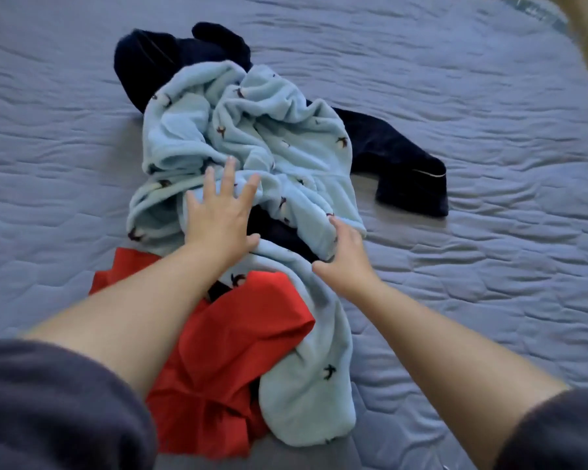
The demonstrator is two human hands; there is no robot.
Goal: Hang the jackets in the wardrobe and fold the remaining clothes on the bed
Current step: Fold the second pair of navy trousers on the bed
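Where the quilted bed (489,96) carries the heap, from its near edge to its middle, the pale blue fleece (252,130) lies crumpled over a navy garment (404,164) and a red garment (224,351). Soft, light and floppy, the fleece is probably best taken at a hem. The left hand (218,215) rests flat on it, grip wide. The right hand (347,252) half-curls at its edge; whether it pinches, I cannot tell.

Fluffy matt pale-blue fleece (252,137), smooth red cloth (224,351) and dark navy fleece (401,157) lie on quilted grey bedcover (489,96).
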